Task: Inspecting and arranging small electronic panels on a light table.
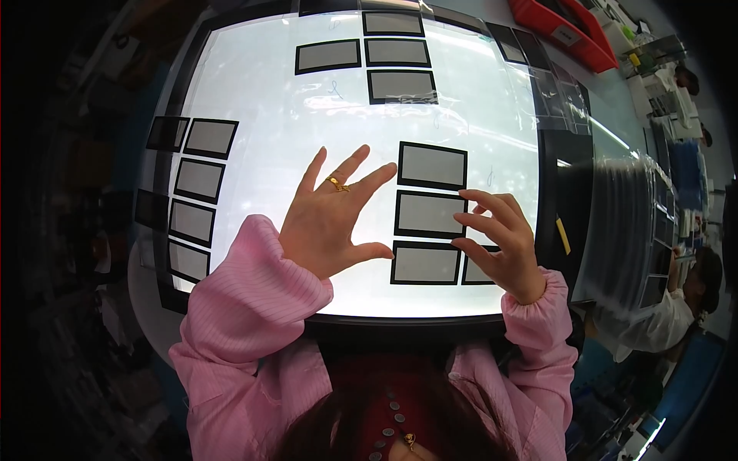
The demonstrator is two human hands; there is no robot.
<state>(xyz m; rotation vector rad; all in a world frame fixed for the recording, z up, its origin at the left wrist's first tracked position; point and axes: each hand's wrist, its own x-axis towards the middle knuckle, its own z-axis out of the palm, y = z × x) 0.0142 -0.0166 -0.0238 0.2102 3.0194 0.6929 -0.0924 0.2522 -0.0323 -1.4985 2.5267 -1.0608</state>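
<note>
My left hand (330,211) is open over a glowing white light table (307,261), its fingers spread and a gold ring on one of them. Its index fingertip and thumb tip reach the left edges of a stack of black-framed grey rectangular panels: the top panel (432,165), the middle panel (427,214) and the bottom panel (425,263). My right hand (507,242) hovers at the stack's right side, fingers curved and apart, with nothing visible between them. Its fingertips are at the middle panel's right edge; contact I cannot tell. Beneath this hand a fourth panel (477,270) is partly hidden.
Several similar panels (201,179) line the light table's left side, and more panels (397,53) lie at the far edge. Clear plastic sheets (634,223) hang over a dark surface at right, near a yellow strip (563,236). A red tray (565,31) stands far right.
</note>
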